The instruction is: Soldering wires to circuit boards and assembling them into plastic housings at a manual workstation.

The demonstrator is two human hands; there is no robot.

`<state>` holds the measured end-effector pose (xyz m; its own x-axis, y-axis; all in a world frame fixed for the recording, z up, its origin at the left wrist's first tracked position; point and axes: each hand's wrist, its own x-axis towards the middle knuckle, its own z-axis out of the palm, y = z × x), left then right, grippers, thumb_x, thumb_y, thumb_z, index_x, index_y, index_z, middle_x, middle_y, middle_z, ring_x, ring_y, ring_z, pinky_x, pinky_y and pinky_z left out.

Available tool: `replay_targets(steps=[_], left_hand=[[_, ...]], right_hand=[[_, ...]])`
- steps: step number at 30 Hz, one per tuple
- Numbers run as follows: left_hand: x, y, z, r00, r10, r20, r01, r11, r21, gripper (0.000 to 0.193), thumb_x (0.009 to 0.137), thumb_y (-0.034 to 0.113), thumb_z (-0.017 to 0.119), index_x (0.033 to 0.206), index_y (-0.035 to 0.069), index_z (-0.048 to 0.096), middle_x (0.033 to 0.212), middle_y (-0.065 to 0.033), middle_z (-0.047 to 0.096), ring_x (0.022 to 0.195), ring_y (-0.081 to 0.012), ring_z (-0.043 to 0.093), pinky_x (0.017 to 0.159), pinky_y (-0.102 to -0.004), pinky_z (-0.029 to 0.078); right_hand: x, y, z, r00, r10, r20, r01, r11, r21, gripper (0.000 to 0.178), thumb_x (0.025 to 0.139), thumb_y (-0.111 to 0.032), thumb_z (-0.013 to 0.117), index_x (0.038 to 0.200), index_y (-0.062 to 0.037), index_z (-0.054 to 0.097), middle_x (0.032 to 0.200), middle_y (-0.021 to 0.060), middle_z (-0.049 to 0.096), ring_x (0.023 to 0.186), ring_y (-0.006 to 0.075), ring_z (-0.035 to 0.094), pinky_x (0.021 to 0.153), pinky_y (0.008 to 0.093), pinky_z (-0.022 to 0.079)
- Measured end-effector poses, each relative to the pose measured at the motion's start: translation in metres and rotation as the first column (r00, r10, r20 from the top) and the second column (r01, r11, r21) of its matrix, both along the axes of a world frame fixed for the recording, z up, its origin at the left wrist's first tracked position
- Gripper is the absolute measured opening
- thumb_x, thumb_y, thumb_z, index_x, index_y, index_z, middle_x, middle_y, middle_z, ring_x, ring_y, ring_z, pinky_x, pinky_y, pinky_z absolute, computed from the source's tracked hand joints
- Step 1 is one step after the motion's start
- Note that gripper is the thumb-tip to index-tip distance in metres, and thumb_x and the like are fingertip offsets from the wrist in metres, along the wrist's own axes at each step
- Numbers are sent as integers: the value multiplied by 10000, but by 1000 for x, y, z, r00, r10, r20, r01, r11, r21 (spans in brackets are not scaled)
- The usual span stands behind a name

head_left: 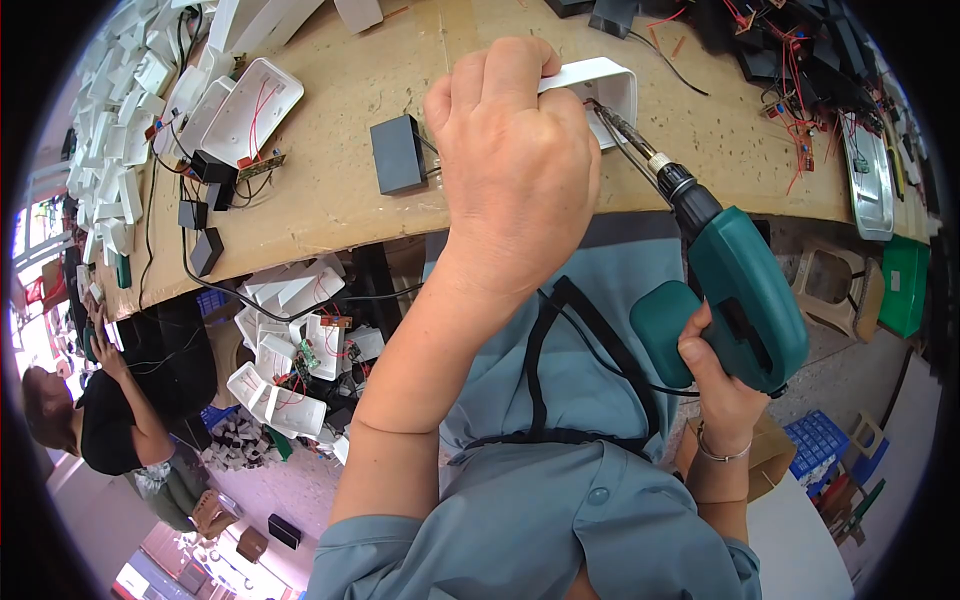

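Note:
Above the table, my left hand (520,150) is closed round a white plastic casing (606,75), its open side tilted towards the right. Most of the casing is hidden behind my fingers. My right hand (728,385) grips a green electric screwdriver (748,290) with a black chuck. The tool's long dark bit (625,130) points up and left into the open casing; whether its tip touches a screw I cannot make out. Beside my left wrist lies a black box (397,155) with a black cable.
White casings (250,112) with red wires and boards lie at the left, next to small black boxes (207,250). Black parts and wires (770,50) crowd the far right. A metal tray (868,180) stands at the right edge. Below the table are more casings (285,375). Another person (120,400) works at left.

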<state>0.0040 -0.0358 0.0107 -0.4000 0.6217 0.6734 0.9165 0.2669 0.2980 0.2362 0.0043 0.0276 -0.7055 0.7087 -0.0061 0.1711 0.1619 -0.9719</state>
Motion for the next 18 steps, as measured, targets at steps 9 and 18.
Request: replay_targets(steps=[9,18], left_hand=[[1,0,0,1000,10,2,-10,1000,-9,51,583,29,616,629,8,619,882,-78,538,811,-247,505,717,-349,372],[2,2,-4,999,-32,36,31,999,28,50,575,24,578,589,-18,553,910,-106,505,831,-262,462,767,-381,332]], right_hand=[[-2,-6,4,999,-45,7,45,997,-56,454,733,11,635,1150,43,459,984,130,570,770,150,558,671,263,473],[-8,-6,9,996,-86,9,86,994,-68,549,729,-43,650,1215,40,409,1084,192,554,724,143,557,647,241,466]])
